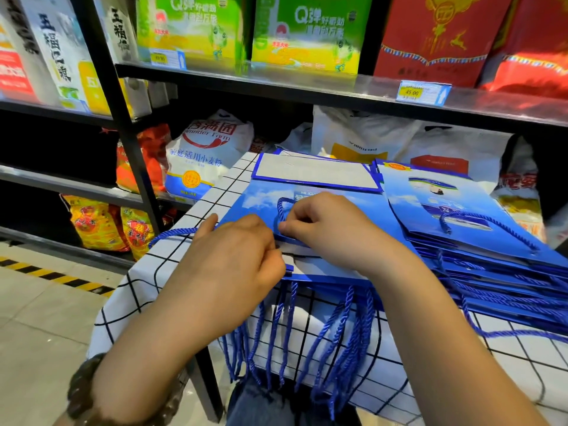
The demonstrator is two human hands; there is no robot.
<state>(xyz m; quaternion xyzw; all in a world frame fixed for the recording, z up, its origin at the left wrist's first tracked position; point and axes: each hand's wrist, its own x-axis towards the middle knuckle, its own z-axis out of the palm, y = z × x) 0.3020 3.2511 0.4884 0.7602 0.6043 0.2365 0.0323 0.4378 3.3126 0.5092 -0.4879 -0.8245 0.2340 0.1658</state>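
Step in hand, as judged: opening the mouth of the top paper gift bag (258, 198). Flat on the checked worktop (172, 272), on a pile of the same bags, mouth toward 6 o'clock, folded base (313, 173) at 12.

Right hand (325, 229) narrow, pinching the upper lip beside the rope handle (281, 207). Left hand (233, 259) curled, pinching the lower lip at 7 o'clock of the right; fingertips mostly hidden behind knuckles.

To do well:
- Hold the lower lip down against the pile; lift the upper lip straight up, not toward the second stack (461, 216) at 3 o'clock.
- Grip card, not cord; otherwise a likely tear at the cord hole.
- Keep wrists clear of the loose handles (338, 327) hanging over the worktop edge at 6 o'clock; snag risk.
- Separate one bag only; check for a second lip clinging beneath.
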